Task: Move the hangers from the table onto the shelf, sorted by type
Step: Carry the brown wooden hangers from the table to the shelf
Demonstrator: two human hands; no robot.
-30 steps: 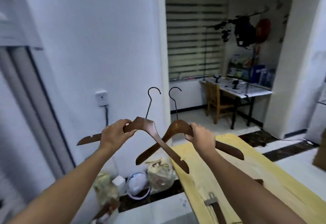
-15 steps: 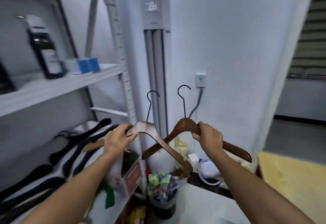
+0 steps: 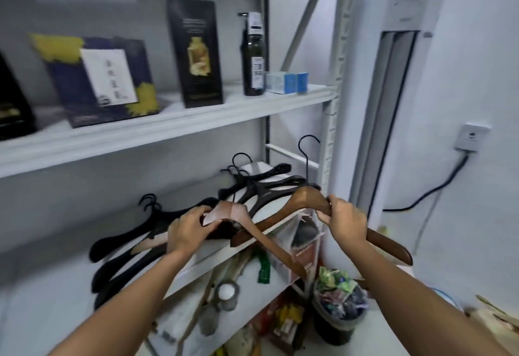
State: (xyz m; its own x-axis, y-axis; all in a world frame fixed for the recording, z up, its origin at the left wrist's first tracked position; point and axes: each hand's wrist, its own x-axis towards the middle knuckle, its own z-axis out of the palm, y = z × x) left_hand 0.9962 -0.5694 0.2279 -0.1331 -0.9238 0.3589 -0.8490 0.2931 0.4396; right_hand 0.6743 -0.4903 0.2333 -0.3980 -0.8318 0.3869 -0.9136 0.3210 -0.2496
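Shelf [image 3: 168, 131] beside two wooden hangers [image 3: 306, 200]

Left wooden hanger [image 3: 237, 212]: brown wood, smooth, varnished, pale glare on shoulder. Right wooden hanger [image 3: 304, 200]: same wood, darker, satin gloss. 2 hooks [image 3: 306, 165]: thin black metal wire. Black hangers [image 3: 269, 191]: look plastic, smooth, dull sheen. Shelf [image 3: 168, 128]: painted metal, pale grey, matt; upright perforated. Bottle [image 3: 253, 58]: dark, glossy, paper label. Tall box [image 3: 196, 52]: dark printed card, slight sheen. Air conditioner [image 3: 404, 13]: white plastic, smooth. Wall socket [image 3: 471, 136]: white plastic. Cable [image 3: 438, 190]: black, matt sheath.
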